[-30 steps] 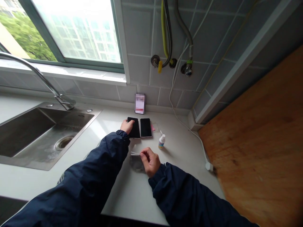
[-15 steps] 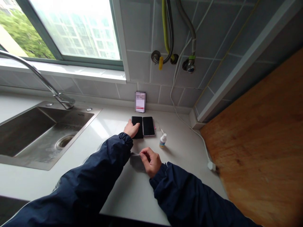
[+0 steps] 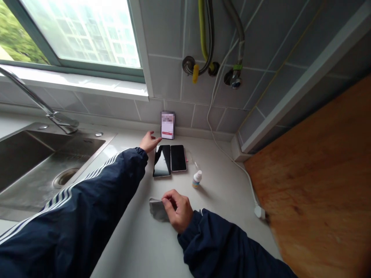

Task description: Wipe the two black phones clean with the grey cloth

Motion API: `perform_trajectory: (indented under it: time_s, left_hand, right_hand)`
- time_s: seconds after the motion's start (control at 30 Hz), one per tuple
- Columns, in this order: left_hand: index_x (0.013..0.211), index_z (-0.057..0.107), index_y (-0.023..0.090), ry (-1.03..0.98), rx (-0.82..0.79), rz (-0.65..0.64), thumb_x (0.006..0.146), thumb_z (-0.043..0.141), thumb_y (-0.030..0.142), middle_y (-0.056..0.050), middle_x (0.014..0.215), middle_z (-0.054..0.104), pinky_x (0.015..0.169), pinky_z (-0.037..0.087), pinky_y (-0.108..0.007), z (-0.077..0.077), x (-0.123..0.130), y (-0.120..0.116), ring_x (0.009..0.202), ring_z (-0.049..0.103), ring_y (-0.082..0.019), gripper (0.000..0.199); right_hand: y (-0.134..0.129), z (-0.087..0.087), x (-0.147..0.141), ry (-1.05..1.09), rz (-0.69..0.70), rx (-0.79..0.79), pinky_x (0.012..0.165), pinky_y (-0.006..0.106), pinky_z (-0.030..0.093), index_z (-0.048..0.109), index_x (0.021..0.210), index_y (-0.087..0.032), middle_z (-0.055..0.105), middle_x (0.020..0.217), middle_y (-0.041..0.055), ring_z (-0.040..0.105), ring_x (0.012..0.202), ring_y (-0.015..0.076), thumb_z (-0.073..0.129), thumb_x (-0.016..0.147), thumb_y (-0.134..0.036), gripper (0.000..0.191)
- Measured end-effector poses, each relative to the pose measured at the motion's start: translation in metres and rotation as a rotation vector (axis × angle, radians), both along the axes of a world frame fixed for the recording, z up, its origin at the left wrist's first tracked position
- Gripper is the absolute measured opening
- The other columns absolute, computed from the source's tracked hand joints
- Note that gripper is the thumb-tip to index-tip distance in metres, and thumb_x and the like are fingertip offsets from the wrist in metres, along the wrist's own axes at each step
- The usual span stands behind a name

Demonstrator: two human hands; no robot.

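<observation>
My left hand (image 3: pixel 150 142) is open, fingers apart, just left of the base of a lit phone (image 3: pixel 167 125) that leans upright on the tiled wall. Two dark-screened devices lie side by side on the white counter (image 3: pixel 139 239): a larger one (image 3: pixel 162 161) at left, close below my left hand, and a smaller one (image 3: pixel 178 158) at right. My right hand (image 3: pixel 178 209) pinches the edge of a grey cloth (image 3: pixel 158 209) nearer to me. A small white bottle (image 3: pixel 197 179) stands up and to the right of that hand.
At the left are a steel sink (image 3: pixel 95 146) and a faucet (image 3: pixel 62 121). A white cable (image 3: pixel 223 148) runs down the wall to a plug (image 3: pixel 259 212) beside a wooden panel (image 3: pixel 313 185). Pipes and valves hang on the wall above.
My left hand has come off the larger device, moving back and left toward the lit phone, and its fingers have spread. My right hand still pinches the cloth, more of which now shows.
</observation>
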State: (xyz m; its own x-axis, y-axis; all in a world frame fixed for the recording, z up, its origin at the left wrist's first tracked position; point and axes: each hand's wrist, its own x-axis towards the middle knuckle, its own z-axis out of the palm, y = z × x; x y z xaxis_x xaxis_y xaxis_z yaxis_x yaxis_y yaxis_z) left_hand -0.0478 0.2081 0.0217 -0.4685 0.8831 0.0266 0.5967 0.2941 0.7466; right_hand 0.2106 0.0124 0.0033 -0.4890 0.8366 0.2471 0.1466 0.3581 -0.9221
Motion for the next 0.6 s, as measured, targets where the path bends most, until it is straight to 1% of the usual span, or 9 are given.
perform_trajectory:
  time_s: [0.07, 0.13, 0.23, 0.4, 0.6]
  left_hand:
    - [0.140, 0.047, 0.011, -0.040, 0.048, 0.018, 0.074, 0.076, 0.043, -0.020, 0.124, 0.068, 0.099, 0.046, -0.040, -0.006, 0.000, 0.019, 0.117, 0.064, -0.032, 0.079]
    - [0.140, 0.048, 0.012, -0.092, 0.087, 0.011, 0.074, 0.077, 0.042, -0.017, 0.118, 0.071, 0.096, 0.048, -0.038, -0.011, 0.000, 0.033, 0.111, 0.067, -0.029, 0.078]
    - [0.135, 0.051, 0.015, -0.141, 0.125, -0.001, 0.071, 0.080, 0.042, -0.013, 0.108, 0.074, 0.092, 0.051, -0.037, -0.019, 0.003, 0.046, 0.102, 0.070, -0.026, 0.075]
    - [0.130, 0.054, 0.014, -0.148, 0.156, 0.033, 0.069, 0.081, 0.045, -0.013, 0.103, 0.074, 0.087, 0.053, -0.038, -0.026, 0.005, 0.051, 0.097, 0.071, -0.027, 0.074]
    - [0.126, 0.055, 0.015, -0.108, 0.152, 0.078, 0.067, 0.082, 0.043, -0.013, 0.103, 0.073, 0.087, 0.053, -0.038, -0.025, 0.008, 0.052, 0.097, 0.070, -0.027, 0.070]
  right_hand:
    - [0.000, 0.001, -0.001, -0.012, 0.002, -0.001, 0.056, 0.020, 0.037, 0.063, 0.090, -0.020, 0.054, 0.065, -0.0037, 0.050, 0.055, 0.0094, 0.052, 0.096, -0.030, 0.015]
    - [-0.001, 0.002, -0.001, -0.021, 0.001, -0.004, 0.057, 0.020, 0.038, 0.063, 0.090, -0.020, 0.056, 0.067, -0.0031, 0.052, 0.058, 0.0097, 0.052, 0.096, -0.029, 0.015]
    - [0.000, 0.002, -0.003, -0.027, -0.004, -0.015, 0.058, 0.021, 0.038, 0.063, 0.089, -0.020, 0.057, 0.068, -0.0027, 0.053, 0.060, 0.0101, 0.052, 0.096, -0.028, 0.015]
    - [0.001, 0.002, -0.004, -0.033, -0.010, -0.035, 0.059, 0.021, 0.038, 0.063, 0.089, -0.021, 0.058, 0.069, -0.0031, 0.054, 0.061, 0.0100, 0.053, 0.096, -0.027, 0.013]
    - [0.001, 0.002, -0.003, -0.041, -0.003, -0.041, 0.060, 0.021, 0.040, 0.063, 0.090, -0.021, 0.060, 0.070, -0.0023, 0.055, 0.062, 0.0107, 0.053, 0.096, -0.027, 0.013]
